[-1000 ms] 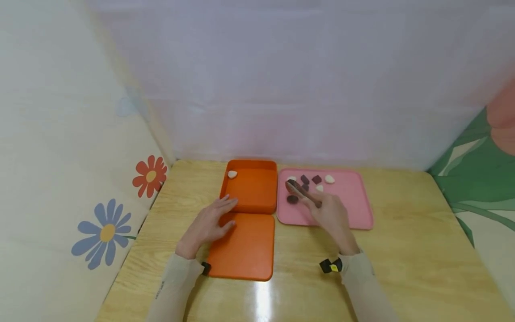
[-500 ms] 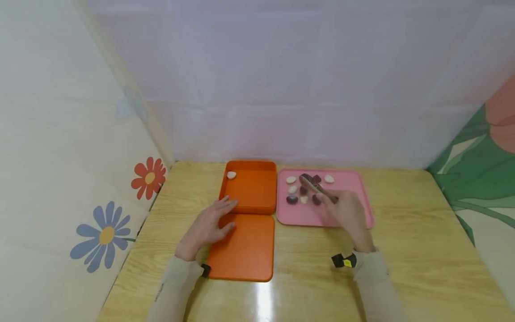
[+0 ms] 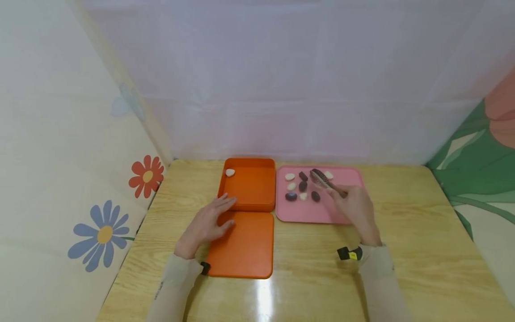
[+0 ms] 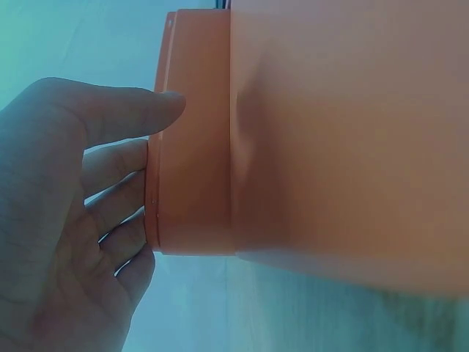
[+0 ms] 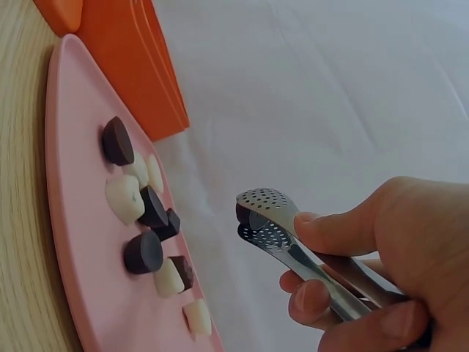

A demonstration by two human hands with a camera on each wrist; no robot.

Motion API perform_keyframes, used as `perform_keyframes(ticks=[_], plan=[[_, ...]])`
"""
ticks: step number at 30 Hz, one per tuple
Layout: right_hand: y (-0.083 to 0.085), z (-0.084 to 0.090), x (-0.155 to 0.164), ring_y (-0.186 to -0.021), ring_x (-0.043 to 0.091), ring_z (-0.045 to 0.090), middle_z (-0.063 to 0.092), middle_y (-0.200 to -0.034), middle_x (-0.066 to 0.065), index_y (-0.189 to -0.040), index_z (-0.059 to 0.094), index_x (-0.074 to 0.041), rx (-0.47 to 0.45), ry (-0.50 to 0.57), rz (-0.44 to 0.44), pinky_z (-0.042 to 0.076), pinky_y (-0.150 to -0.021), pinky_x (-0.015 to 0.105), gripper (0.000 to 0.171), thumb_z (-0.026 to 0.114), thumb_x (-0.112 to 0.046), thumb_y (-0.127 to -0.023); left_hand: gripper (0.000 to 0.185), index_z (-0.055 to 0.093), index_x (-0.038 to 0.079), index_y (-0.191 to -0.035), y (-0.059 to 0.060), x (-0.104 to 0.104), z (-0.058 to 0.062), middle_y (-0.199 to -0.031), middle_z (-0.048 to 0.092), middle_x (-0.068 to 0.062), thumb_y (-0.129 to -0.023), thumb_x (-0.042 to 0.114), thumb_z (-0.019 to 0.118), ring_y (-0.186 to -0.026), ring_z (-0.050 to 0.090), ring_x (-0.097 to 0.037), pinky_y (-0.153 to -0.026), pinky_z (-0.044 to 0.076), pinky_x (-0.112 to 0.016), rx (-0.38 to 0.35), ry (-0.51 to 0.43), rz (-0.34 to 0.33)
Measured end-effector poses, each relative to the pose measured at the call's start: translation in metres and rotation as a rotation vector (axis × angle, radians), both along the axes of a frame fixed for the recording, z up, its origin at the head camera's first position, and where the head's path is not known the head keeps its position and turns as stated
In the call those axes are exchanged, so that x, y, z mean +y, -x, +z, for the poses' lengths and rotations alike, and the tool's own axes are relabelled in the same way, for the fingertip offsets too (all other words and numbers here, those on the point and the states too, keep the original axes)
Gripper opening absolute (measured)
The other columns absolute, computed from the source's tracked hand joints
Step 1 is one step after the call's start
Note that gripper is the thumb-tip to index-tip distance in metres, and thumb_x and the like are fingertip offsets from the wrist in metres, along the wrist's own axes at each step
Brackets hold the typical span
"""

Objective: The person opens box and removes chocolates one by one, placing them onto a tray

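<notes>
My right hand (image 3: 356, 208) grips metal tongs (image 3: 322, 178) with perforated oval heads, held over the back of the pink tray (image 3: 297, 213). A dark piece (image 5: 250, 214), like a chocolate, shows between the heads in the right wrist view. Several dark chocolates (image 5: 143, 253) and white chocolates (image 5: 124, 199) lie below on the tray. The tongs hide part of the back row in the head view. My left hand (image 3: 205, 226) has its fingers extended, fingertips right at the front left of the orange box (image 3: 257, 207). One white piece (image 3: 230, 172) lies in the box's back left corner.
A flat orange panel (image 3: 245, 250) lies directly in front of the box, partly under my left hand in the head view. The tray stands close against the box's right side. A white cloth backdrop (image 3: 257, 89) rises behind the wooden table (image 3: 422, 232).
My right hand has moved to the right with the tongs, from the tray's left part to its back middle, uncovering several chocolates. The left hand stays in place.
</notes>
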State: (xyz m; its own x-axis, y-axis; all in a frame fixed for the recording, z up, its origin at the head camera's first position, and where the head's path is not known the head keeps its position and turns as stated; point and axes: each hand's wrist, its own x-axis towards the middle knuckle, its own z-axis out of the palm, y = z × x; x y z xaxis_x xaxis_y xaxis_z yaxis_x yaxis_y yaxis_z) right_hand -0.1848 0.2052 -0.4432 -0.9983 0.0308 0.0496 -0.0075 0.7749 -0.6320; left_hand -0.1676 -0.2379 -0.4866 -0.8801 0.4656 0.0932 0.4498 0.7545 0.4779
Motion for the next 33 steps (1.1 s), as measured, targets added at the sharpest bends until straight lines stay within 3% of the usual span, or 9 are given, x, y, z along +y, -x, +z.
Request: perform_keyframes(ticks=[14, 21, 27, 33], plan=[[0.006, -0.011, 0.015, -0.053, 0.017, 0.045, 0.067, -0.072, 0.008, -0.122, 0.081, -0.008, 0.021, -0.059, -0.052, 0.035, -0.046, 0.029, 0.036, 0.072, -0.037, -0.101, 0.067, 0.054, 0.008, -0.158, 0.001, -0.001, 0.0, -0.161, 0.055, -0.009, -0.098, 0.022, 0.08, -0.158, 0.04, -0.033, -0.128, 0.032, -0.056, 0.002, 0.002, 0.004], [0.003, -0.008, 0.022, -0.057, 0.019, 0.049, 0.07, -0.077, 0.01, -0.123, 0.079, -0.005, -0.025, -0.082, -0.064, 0.037, -0.049, 0.03, 0.04, 0.071, -0.037, -0.102, 0.067, 0.054, 0.007, -0.157, -0.001, 0.0, 0.002, -0.161, 0.055, -0.011, -0.097, 0.021, 0.08, -0.158, 0.04, -0.034, -0.128, 0.033, -0.056, 0.002, -0.008, -0.001], [0.004, -0.009, 0.027, -0.057, 0.019, 0.049, 0.062, -0.068, 0.006, -0.115, 0.081, -0.002, -0.087, -0.123, -0.097, 0.036, -0.048, 0.03, 0.041, 0.069, -0.039, -0.102, 0.066, 0.055, 0.007, -0.157, -0.001, 0.001, 0.001, -0.161, 0.055, -0.011, -0.097, 0.021, 0.08, -0.157, 0.041, -0.034, -0.126, 0.035, -0.058, 0.005, -0.009, 0.006], [0.007, -0.014, 0.029, -0.054, 0.017, 0.046, 0.058, -0.064, 0.005, -0.124, 0.077, 0.0, -0.146, -0.157, -0.1, 0.036, -0.047, 0.03, 0.046, 0.068, -0.04, -0.103, 0.066, 0.055, 0.006, -0.156, 0.0, -0.001, 0.0, -0.161, 0.055, -0.011, -0.097, 0.022, 0.08, -0.156, 0.042, -0.035, -0.126, 0.035, -0.058, 0.023, -0.009, -0.005]])
